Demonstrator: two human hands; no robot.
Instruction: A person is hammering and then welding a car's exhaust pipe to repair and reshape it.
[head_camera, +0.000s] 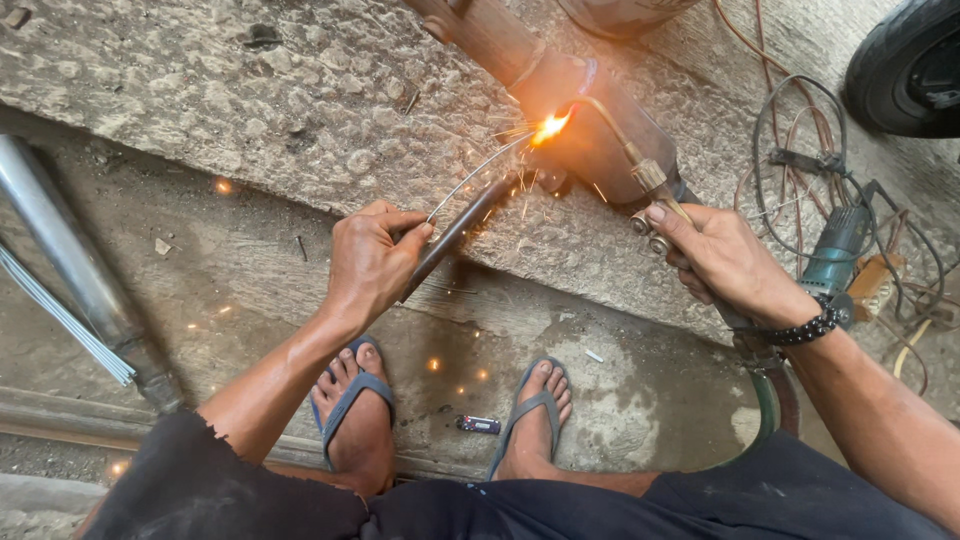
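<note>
Filler rod (470, 178) and torch (640, 170) meet at the flame (552, 125) on the rusty pipe (590, 120).
Left hand (372, 262) pinches the rod, slanting up-right to the flame (nearer); right hand (722, 262) clenches the torch.

You work over a rough concrete floor (250, 90), stepped into a worn lower slab (620, 400). Daylight, soft shadows. A grey metal pipe (70, 250) lies at left; tangled cables (800, 150) and a teal angle grinder (835, 250) at right; black tyre (905, 65) top right corner.
</note>
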